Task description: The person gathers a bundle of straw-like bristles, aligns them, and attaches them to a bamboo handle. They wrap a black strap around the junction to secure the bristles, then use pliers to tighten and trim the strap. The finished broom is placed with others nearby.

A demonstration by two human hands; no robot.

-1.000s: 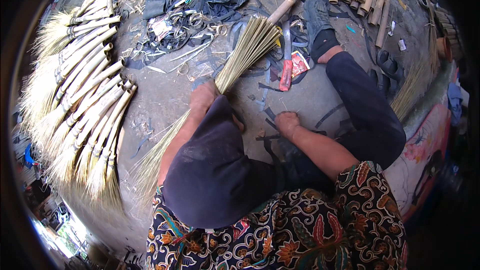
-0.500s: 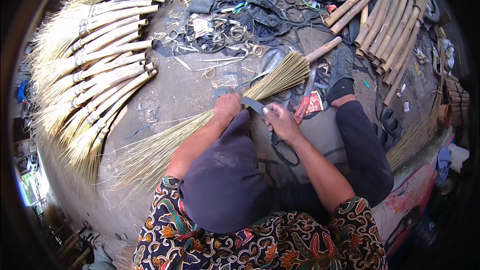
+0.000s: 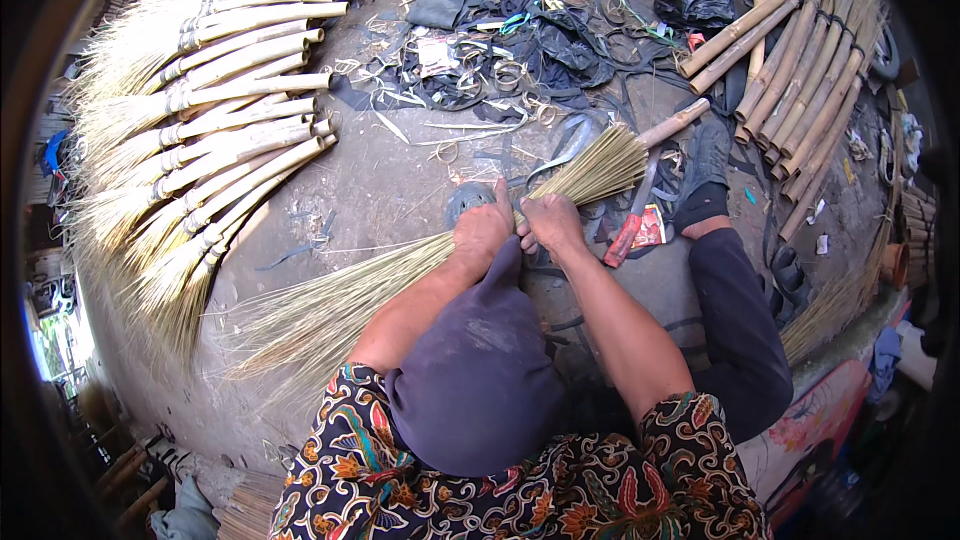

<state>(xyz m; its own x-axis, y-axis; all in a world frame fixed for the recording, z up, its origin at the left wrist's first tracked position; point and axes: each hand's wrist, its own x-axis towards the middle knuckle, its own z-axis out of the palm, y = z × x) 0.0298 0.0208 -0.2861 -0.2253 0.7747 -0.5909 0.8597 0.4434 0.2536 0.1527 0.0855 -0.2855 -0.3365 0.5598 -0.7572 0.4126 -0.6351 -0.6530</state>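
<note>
A half-made broom of pale straw (image 3: 602, 166) lies slanted in front of me, its bristles fanning toward the lower left and its bamboo handle (image 3: 676, 124) pointing to the upper right. My left hand (image 3: 484, 226) is closed round the bristles beside my bent knee (image 3: 480, 360), thumb raised. Close to its right, my right hand (image 3: 552, 223) presses against the bundle, fingers curled tight. The flat dark strip it pinched is now mostly hidden between the hands. A knife with a red handle (image 3: 623, 242) lies under the straw end, near my foot (image 3: 706, 165).
Finished brooms (image 3: 240, 90) lie in a row at the left, handles toward the middle. More bamboo-handled brooms (image 3: 800, 90) are stacked at the far right. Scraps of black rubber and plastic (image 3: 565, 45) litter the floor at the back. A sandal (image 3: 790, 275) lies right of my leg.
My right hand has moved in to the bundle, close to my left hand, and the dark strip stretched between them has gone out of sight. The view has shifted slightly.
</note>
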